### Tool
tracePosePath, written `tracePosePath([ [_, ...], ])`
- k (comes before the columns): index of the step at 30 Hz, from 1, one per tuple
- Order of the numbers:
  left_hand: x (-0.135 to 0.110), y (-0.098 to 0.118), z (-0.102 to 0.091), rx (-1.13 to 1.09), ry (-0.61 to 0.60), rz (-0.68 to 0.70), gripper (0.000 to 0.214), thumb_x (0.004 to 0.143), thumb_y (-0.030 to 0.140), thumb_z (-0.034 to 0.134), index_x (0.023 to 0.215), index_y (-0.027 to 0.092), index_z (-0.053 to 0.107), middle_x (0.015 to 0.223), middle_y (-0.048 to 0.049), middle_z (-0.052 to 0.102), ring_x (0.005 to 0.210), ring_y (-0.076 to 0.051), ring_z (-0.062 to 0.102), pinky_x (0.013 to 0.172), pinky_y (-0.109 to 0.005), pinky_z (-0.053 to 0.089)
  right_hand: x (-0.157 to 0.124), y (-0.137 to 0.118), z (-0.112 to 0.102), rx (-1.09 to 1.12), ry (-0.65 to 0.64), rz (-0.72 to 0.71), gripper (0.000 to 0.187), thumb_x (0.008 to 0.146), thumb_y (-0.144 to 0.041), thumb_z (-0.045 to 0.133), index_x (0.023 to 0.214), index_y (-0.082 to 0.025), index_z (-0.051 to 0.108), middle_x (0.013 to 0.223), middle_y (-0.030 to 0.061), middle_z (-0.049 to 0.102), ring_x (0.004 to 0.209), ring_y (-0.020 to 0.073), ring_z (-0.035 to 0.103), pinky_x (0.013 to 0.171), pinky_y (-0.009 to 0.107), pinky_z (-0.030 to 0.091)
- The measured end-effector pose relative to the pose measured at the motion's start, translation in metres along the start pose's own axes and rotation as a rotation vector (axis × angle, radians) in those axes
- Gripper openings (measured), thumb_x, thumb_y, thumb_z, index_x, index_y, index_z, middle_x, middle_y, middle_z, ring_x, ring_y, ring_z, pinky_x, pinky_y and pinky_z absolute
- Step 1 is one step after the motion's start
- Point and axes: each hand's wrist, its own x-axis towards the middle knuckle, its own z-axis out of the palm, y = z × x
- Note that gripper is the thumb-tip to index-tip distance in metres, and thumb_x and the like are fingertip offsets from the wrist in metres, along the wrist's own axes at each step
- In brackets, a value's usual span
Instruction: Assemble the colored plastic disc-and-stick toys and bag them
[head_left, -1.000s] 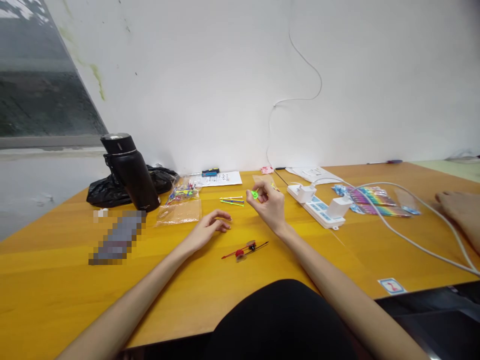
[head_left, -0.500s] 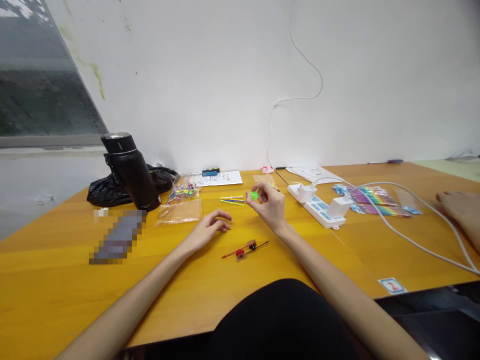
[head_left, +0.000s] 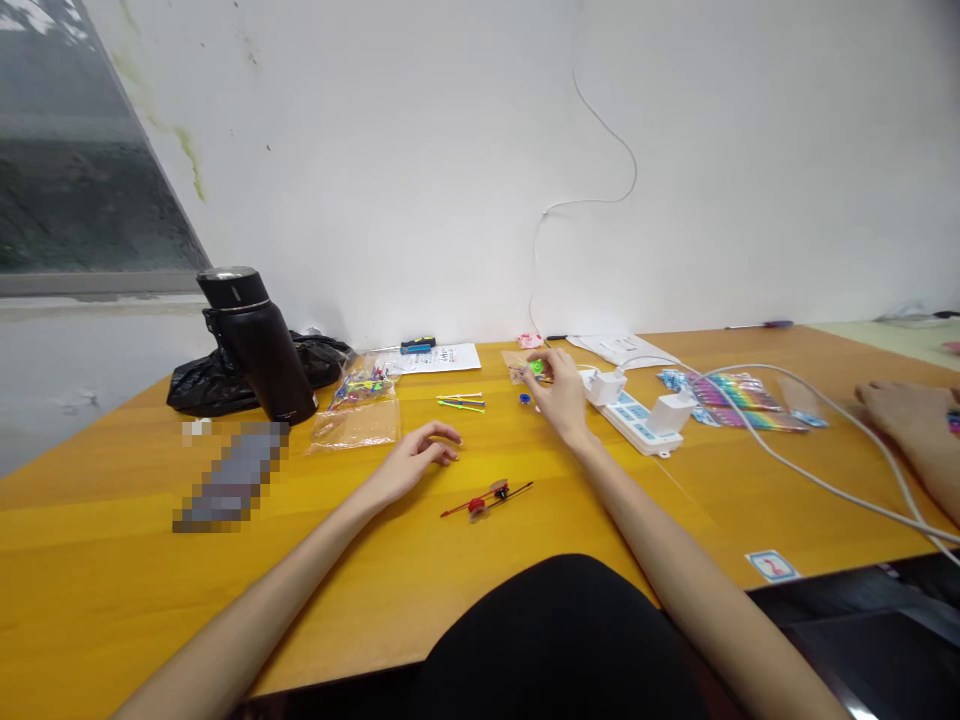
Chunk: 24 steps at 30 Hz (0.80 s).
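Note:
My right hand reaches toward the back of the table, thumb and fingertips closed round a small bright green plastic disc. Just behind those fingers lies a small clear plastic bag. A small blue disc lies on the table beside the thumb. My left hand rests on the table with its fingers loosely bent and apart, holding nothing. Between my forearms lie a red stick piece and a black stick piece, each with a small spool-like part. Several thin coloured sticks lie behind my left hand.
At left stand a black flask, a black plastic bag, a blurred flat object and a clear bag of coloured parts. A white power strip with cables sits at right, near rainbow-coloured packets and another person's hand.
My right hand has moved back and to the right with the green disc, toward the small bag. The blue disc now shows beside it. My left hand stays in place.

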Motion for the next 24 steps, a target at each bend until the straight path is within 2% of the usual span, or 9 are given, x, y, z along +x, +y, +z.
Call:
tracePosePath([
  [4,0.0,0.003,0.001,0.005,0.006,-0.008,0.019,0.089,0.027,0.056,0.102,0.02,0.067,0.105,-0.0083,0.069,0.096,-0.021,0.068,0.092,-0.037,0.05,0.005,0.033,-0.001,0.014,0.133,0.174,0.02,0.087,-0.03,0.057,0.102,-0.018,0.061,0.088,0.0049,0.061,0.08,0.0208,0.054,0.076,0.033,0.044],
  [7,-0.001,0.004,0.001,0.01,0.002,-0.01,0.019,0.088,0.027,0.056,0.102,0.019,0.066,0.106,-0.0089,0.068,0.096,-0.022,0.068,0.092,-0.037,0.05,0.006,0.044,-0.001,0.01,0.127,0.217,0.021,0.086,-0.032,0.057,0.1,-0.018,0.063,0.091,0.0052,0.062,0.081,0.0201,0.054,0.076,0.032,0.043],
  [9,-0.001,0.004,0.002,0.01,-0.002,-0.012,0.018,0.088,0.026,0.056,0.101,0.019,0.066,0.106,-0.0092,0.068,0.096,-0.022,0.068,0.092,-0.038,0.05,0.005,0.043,-0.001,-0.013,0.03,0.201,0.021,0.085,-0.032,0.058,0.099,-0.018,0.065,0.091,0.0054,0.063,0.082,0.0203,0.055,0.076,0.032,0.043],
  [13,-0.001,0.005,0.001,0.011,-0.008,-0.005,0.018,0.088,0.025,0.055,0.102,0.019,0.066,0.108,-0.0093,0.068,0.095,-0.021,0.068,0.092,-0.038,0.049,0.001,0.028,-0.001,-0.05,-0.393,0.119,0.019,0.081,-0.028,0.063,0.097,-0.02,0.066,0.08,0.0018,0.064,0.074,0.0185,0.057,0.069,0.029,0.04],
  [15,-0.001,0.005,0.001,0.009,-0.014,-0.003,0.019,0.089,0.025,0.054,0.102,0.019,0.066,0.108,-0.0095,0.068,0.095,-0.022,0.068,0.092,-0.039,0.049,-0.003,0.021,0.0,-0.126,-0.536,0.044,0.014,0.08,-0.025,0.065,0.093,-0.02,0.067,0.08,0.0025,0.066,0.076,0.0197,0.059,0.07,0.03,0.04],
  [20,-0.001,0.004,0.001,0.023,-0.035,0.002,0.019,0.089,0.027,0.057,0.104,0.019,0.066,0.109,-0.0097,0.068,0.097,-0.022,0.067,0.094,-0.038,0.048,-0.012,0.014,0.004,-0.337,-0.607,-0.091,0.007,0.081,-0.024,0.069,0.087,-0.02,0.071,0.089,0.0095,0.072,0.098,0.0285,0.06,0.088,0.039,0.042],
  [24,-0.006,0.01,0.005,0.087,-0.116,0.027,0.025,0.091,0.036,0.062,0.109,0.019,0.065,0.112,-0.0099,0.068,0.106,-0.022,0.063,0.098,-0.038,0.046,-0.016,0.012,0.005,-0.447,-0.662,-0.075,0.013,0.086,-0.025,0.066,0.093,-0.018,0.074,0.102,0.0122,0.073,0.109,0.0306,0.058,0.098,0.042,0.04],
])
